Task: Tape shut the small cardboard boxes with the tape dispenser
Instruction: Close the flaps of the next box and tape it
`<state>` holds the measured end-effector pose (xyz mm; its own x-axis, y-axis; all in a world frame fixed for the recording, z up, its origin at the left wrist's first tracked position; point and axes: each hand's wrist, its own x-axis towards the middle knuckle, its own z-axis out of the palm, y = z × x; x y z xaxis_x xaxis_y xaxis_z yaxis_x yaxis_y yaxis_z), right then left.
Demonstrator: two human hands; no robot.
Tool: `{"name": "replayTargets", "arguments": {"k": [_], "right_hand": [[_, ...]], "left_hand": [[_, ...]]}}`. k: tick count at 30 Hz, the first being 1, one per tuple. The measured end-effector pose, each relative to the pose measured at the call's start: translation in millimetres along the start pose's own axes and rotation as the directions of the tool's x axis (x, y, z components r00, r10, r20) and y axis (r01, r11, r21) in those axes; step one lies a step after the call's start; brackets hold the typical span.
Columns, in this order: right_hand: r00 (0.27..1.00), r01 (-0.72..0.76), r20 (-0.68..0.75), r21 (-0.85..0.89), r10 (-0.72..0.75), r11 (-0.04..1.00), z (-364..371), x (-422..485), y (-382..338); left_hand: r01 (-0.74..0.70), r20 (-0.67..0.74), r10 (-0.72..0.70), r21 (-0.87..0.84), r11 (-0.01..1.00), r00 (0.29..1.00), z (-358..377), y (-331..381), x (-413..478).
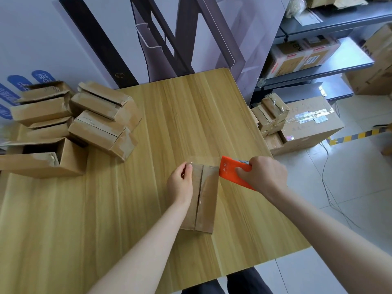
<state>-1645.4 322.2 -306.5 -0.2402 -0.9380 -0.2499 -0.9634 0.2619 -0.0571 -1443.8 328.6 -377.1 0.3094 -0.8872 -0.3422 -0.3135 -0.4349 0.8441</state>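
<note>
Wooden table (191, 115): your work surface. Pile of open boxes (101, 115) at left, waiting. Small cardboard box (206, 200) mid-table, flaps closed, seam running toward you. Orange tape dispenser (230, 168) just off box's far right corner. Right hand (265, 172) curled round it. Left hand (180, 183) pinches tape strip (203, 161) at far left corner. Step looks like laying the strip across far end. Next, likely: press down, tear cleanly.

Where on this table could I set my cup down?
The table is bare beyond the box being taped, between the box pile and its right edge, and at the near left in front of the pile. The far left is crowded.
</note>
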Motion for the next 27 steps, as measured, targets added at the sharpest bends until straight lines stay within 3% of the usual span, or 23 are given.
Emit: {"name": "replayTargets", "arguments": {"k": [5,16,19,22,27], "right_hand": [[0.997,0.073,0.013,-0.063,-0.072,0.995,-7,9,-10],[0.989,0.147,-0.004,-0.136,-0.149,0.98,-19,28,-36],[0.984,0.172,0.072,-0.164,-0.162,0.971,4,25,-48],[0.986,0.11,0.133,-0.081,-0.099,0.991,30,21,-44],[0.99,-0.133,0.072,0.141,0.124,0.981,29,17,-10]], "left_hand": [[0.088,0.094,-0.094,0.067,0.994,0.991,3,-4,2],[0.09,0.018,-0.093,0.099,0.991,0.996,11,0,-4],[0.116,0.004,-0.116,0.074,0.991,0.993,12,0,-4],[0.149,-0.026,-0.148,0.013,0.989,0.989,14,0,-4],[0.211,-0.2,-0.253,-0.206,0.955,0.947,35,-3,-7]]}}
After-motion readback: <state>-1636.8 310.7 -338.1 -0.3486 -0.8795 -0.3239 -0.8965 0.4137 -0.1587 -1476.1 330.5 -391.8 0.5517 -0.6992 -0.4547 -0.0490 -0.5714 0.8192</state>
